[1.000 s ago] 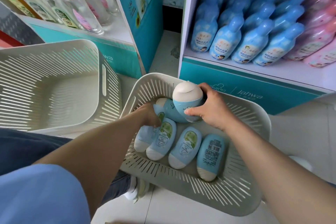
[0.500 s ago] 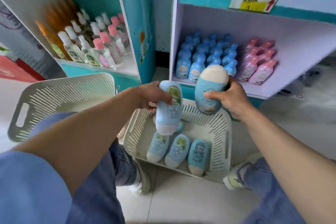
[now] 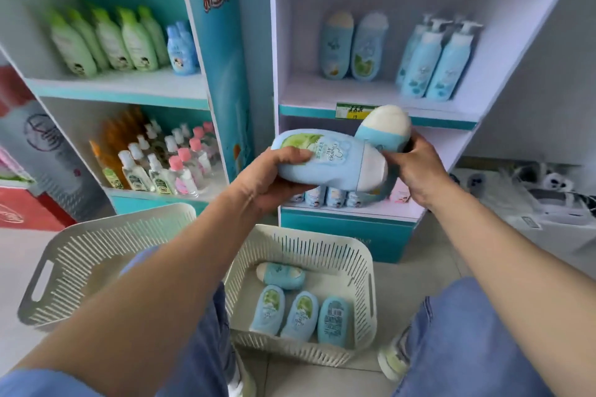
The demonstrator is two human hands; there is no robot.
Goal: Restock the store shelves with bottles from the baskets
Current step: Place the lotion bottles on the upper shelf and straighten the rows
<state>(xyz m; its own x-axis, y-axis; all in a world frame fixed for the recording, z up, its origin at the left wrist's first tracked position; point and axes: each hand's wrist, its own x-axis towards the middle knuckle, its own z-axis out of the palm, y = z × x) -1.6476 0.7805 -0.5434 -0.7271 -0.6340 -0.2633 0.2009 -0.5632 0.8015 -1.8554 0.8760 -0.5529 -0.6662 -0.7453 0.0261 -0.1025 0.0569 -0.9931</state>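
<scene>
Since lifted: two blue bottles have risen from the right basket [image 3: 364,271] toward the far shelf [image 3: 371,92].
Left hand [image 3: 274,177]: fingers wrapped around sideways bottle [image 3: 325,161].
Right hand [image 3: 416,171]: clasping cap-up bottle [image 3: 383,129].
Remaining: four bottles [image 3: 296,309] in basket.

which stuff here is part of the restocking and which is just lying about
Job: left hand and its bottle; right hand and its bottle; basket holding four bottles; shelf.
Lying about: empty basket; green bottles; pump bottles.
</scene>
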